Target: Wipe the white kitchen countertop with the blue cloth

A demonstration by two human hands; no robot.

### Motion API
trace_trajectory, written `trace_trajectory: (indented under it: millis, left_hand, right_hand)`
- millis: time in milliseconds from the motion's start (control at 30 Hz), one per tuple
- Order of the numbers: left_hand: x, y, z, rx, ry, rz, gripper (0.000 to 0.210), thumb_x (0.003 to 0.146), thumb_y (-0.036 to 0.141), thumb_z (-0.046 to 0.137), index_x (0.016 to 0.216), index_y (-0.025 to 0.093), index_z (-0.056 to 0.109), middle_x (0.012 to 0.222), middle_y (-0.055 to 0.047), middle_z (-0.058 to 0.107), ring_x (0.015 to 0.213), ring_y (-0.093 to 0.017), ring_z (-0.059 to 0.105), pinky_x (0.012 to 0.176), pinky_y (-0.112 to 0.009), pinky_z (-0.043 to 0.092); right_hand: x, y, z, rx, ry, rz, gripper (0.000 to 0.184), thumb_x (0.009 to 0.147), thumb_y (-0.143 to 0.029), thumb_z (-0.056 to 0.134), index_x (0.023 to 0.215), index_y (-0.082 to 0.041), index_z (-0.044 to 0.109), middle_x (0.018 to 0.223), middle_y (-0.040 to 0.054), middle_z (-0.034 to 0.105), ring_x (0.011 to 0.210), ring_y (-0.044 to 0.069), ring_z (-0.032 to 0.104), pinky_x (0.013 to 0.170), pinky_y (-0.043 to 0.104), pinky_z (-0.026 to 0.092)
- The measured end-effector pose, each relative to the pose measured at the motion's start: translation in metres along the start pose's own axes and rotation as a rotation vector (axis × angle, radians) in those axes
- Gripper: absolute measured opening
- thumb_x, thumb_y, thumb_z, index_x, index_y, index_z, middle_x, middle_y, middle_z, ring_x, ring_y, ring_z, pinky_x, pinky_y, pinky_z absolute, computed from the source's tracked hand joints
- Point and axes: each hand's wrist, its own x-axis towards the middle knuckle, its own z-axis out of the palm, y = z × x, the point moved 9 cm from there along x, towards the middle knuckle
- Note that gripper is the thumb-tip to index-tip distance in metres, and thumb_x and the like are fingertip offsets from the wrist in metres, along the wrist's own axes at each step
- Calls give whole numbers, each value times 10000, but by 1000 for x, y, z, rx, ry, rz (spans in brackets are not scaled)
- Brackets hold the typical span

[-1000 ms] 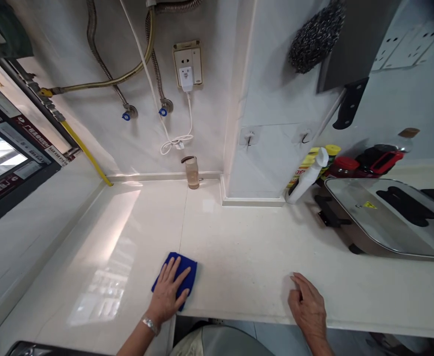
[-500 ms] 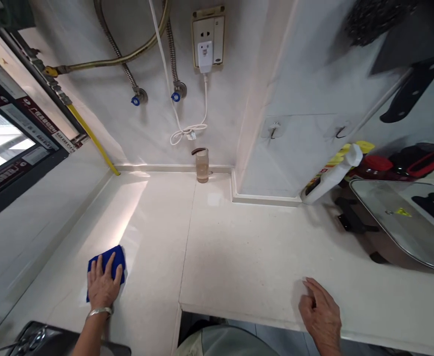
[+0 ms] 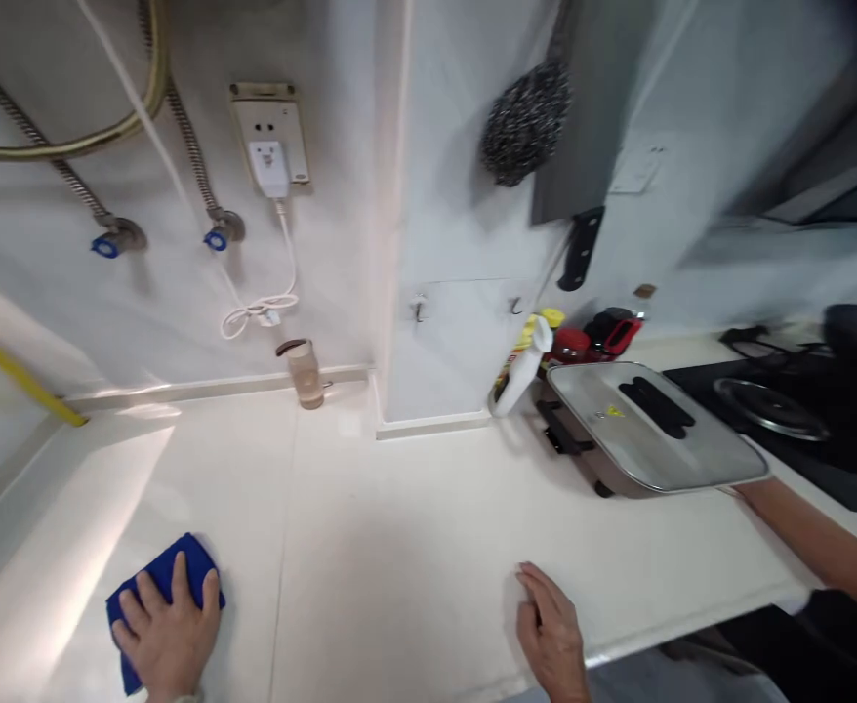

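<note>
My left hand (image 3: 172, 630) lies flat with spread fingers on a folded blue cloth (image 3: 194, 566), pressing it to the white countertop (image 3: 391, 547). The cloth sticks out past the fingertips on the far side and at the left. My right hand (image 3: 552, 630) rests on its side near the counter's front edge, fingers loosely bent and thumb a little apart. Nothing shows in it, though its palm side is partly hidden. Beyond it to the right stands a rectangular electric pan (image 3: 596, 459) with a glass lid (image 3: 655, 430).
A glass of pale liquid (image 3: 304, 376) stands against the back wall. A white spray bottle (image 3: 522, 371) leans near the wall corner. Another person's arm (image 3: 816, 537) reaches to the pan's right side. A black cooktop (image 3: 772, 420) lies beyond; a cleaver (image 3: 582, 234) and steel scourer (image 3: 527, 122) hang above.
The view has swung right, bringing the cooktop and another person's arm into sight. My left hand remains on the blue cloth, and my right hand keeps its pose on the counter.
</note>
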Motion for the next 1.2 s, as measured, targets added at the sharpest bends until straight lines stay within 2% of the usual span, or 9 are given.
trace_trajectory:
  millis: [167, 367, 500, 633, 733, 833, 933, 1000, 1200]
  left_hand:
    - [-28, 128, 15, -158, 81, 299, 643, 933, 470, 307, 1467, 143, 453, 1625, -232, 226, 1520, -407, 94, 1142, -674, 221]
    - [-106, 264, 31, -379, 94, 728, 595, 934, 403, 429, 1485, 179, 438, 1669, -152, 143, 1534, -384, 35, 1197, -661, 161]
    - [-178, 332, 38, -487, 37, 909, 709, 908, 320, 515, 1562, 259, 249, 1673, -109, 146, 1534, -385, 30, 1186, -699, 186]
    - [-237, 375, 45, -530, -39, 1032, 777, 897, 297, 542, 1578, 273, 168, 1675, -110, 108, 1529, -398, 45, 1185, -718, 189]
    - [-256, 387, 45, -533, -96, 1154, 747, 911, 300, 529, 1574, 296, 185, 1670, -109, 149, 1526, -389, 106, 1173, -699, 261]
    - [-243, 380, 42, -584, -184, 1202, 684, 957, 298, 449, 1579, 285, 163, 1654, -123, 218, 1506, -332, 238, 1154, -621, 366]
    - [-200, 353, 40, -666, -224, 1102, 629, 989, 284, 357, 1581, 298, 145, 1641, -107, 269, 1479, -259, 323, 1152, -525, 416]
    - [-163, 326, 39, -695, -175, 1002, 616, 990, 299, 343, 1578, 312, 161, 1635, -95, 286, 1486, -256, 307, 1172, -528, 389]
    - [-77, 247, 50, -447, -32, 690, 593, 971, 437, 315, 1510, 199, 385, 1607, -164, 323, 1526, -351, 147, 1195, -646, 213]
  right_hand:
    - [5, -1, -2, 26, 48, 43, 325, 946, -208, 429, 1213, -214, 614, 1263, 119, 644, 1150, 275, 619, 941, 497, 573]
    - [6, 1, -2, 47, 62, 66, 352, 944, -174, 415, 1238, -239, 599, 1281, 96, 639, 1168, 265, 613, 934, 492, 592]
    - [9, -1, -4, 74, 69, 79, 349, 941, -159, 410, 1218, -238, 607, 1273, 95, 643, 1178, 262, 607, 959, 505, 580]
    - [12, -3, -7, 103, 115, 91, 344, 940, -166, 404, 1195, -243, 623, 1247, 96, 654, 1157, 268, 620, 941, 509, 588]
    - [11, -1, -9, 109, 156, 103, 356, 942, -178, 395, 1212, -247, 617, 1234, 96, 659, 1138, 268, 631, 919, 499, 599]
    - [10, 6, -13, 117, 199, 129, 394, 946, -175, 360, 1255, -253, 591, 1240, 92, 654, 1139, 265, 632, 915, 496, 598]
    - [14, 6, -16, 129, 242, 164, 439, 948, -174, 334, 1331, -255, 532, 1289, 98, 626, 1175, 276, 613, 927, 514, 586]
    - [24, -6, -14, 135, 244, 166, 457, 944, -180, 347, 1369, -253, 498, 1348, 106, 588, 1221, 287, 583, 948, 522, 574]
    - [71, -95, 28, 100, 14, -2, 530, 929, -209, 449, 1454, -280, 441, 1556, 66, 400, 1442, 345, 335, 1139, 639, 380]
